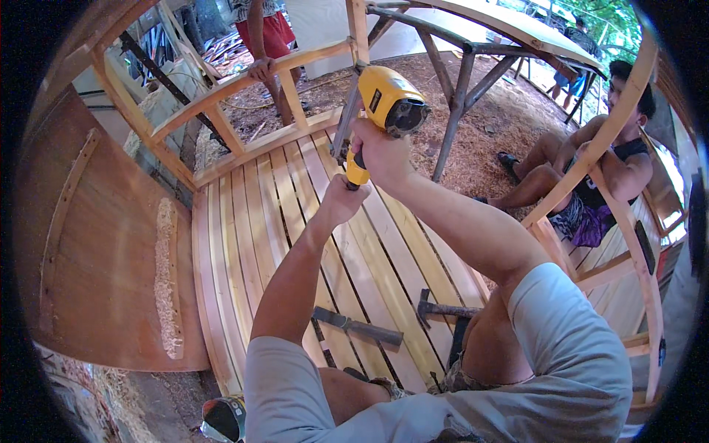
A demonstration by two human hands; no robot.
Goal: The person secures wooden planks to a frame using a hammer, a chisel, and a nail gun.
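One yellow-and-black nail gun [393,97] is being held out in front of the body, above the far part of the slatted wooden platform [369,251]. The right hand [382,155] is grasping it just below the yellow head, and the left hand [343,201] is clasping its lower end, just beneath the right one. The tool is standing tilted near the wooden corner post [357,29] of the railing [221,94]; the view is not showing whether its nose is touching the wood. In my judgement, it is going to feel rather heavy at the head, stiff and hard, not fragile, and perhaps a little slippery where the casing is smooth. The handle [357,171] is probably offering the best hold, with the second hand supporting the lower end, because the bulky head is likely pulling on the wrist. A hammer [447,309] and a flat-bladed hand tool [362,329] are lying on the platform, nearer to the body, and a standing person's hand [261,69] is resting on the railing.
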